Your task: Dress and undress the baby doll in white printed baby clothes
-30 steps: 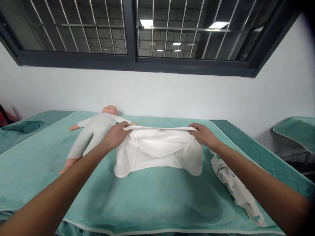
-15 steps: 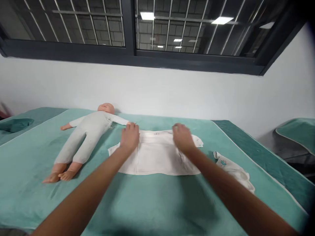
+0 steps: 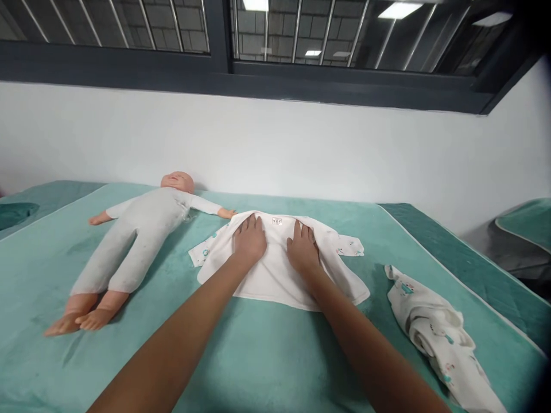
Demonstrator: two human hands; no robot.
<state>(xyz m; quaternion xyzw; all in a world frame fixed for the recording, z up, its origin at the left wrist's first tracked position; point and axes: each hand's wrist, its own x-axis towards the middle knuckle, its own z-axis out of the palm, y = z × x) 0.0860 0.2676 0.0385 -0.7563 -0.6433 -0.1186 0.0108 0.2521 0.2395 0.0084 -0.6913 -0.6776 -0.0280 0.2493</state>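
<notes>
A small white baby shirt (image 3: 275,269) lies spread on the green bedding, its inside facing up and its printed sleeves sticking out to both sides. Flat on its upper left part rests my left hand (image 3: 251,240), fingers stretched toward the collar. My right hand (image 3: 305,249) presses on the upper right part in the same way, fingers extended. A printed label shows at the neckline between the two hands. Left of the shirt, a baby doll (image 3: 148,221) in a white bodysuit lies on its back, one hand close to the shirt's left shoulder.
A crumpled white printed garment (image 3: 439,332) lies to the right. Green bedding (image 3: 267,355) covers the bed, which meets a white wall (image 3: 275,149) at the back. Above is a dark-framed window (image 3: 224,63) with bars. A green-covered object (image 3: 527,223) stands at the far right.
Both hands have moved inward onto the shirt and now lie flat. The shirt's front edges have spread outward, and its collar label and sleeves show more. The view has tilted down slightly.
</notes>
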